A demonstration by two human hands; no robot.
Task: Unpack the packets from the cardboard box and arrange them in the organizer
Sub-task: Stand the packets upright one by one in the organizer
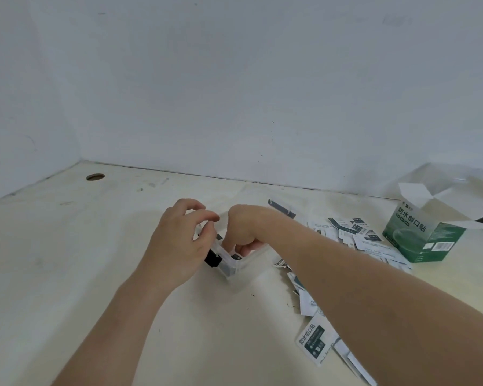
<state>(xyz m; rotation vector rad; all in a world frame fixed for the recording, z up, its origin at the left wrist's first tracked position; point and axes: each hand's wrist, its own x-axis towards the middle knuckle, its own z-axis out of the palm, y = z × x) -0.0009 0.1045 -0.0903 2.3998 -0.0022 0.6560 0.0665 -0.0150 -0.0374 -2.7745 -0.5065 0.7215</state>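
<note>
The cardboard box [424, 235] stood open well to the right of the organizer [236, 267], and unpacking looked largely done: most packets [354, 238] lay loose on the tabletop [95, 260] between the two. A few already stood inside the organizer. The left hand [179, 240] pinched one of the packets at its rim. The right hand [246, 229] curled down into it, and I could not tell what it held. Most of the arranging seemed left.

The organizer [236, 267] sits on the worktop [67, 260] at the centre of the frame. Loose packets [357, 235] lie spread on the worktop to its right, running from centre right down to the lower right edge. A few more are inside the organizer. The cardboard box [424, 235] stands at far right, just beside the spread. A hole [95, 177] is in the worktop at upper left, near the wall [234, 79] behind.
</note>
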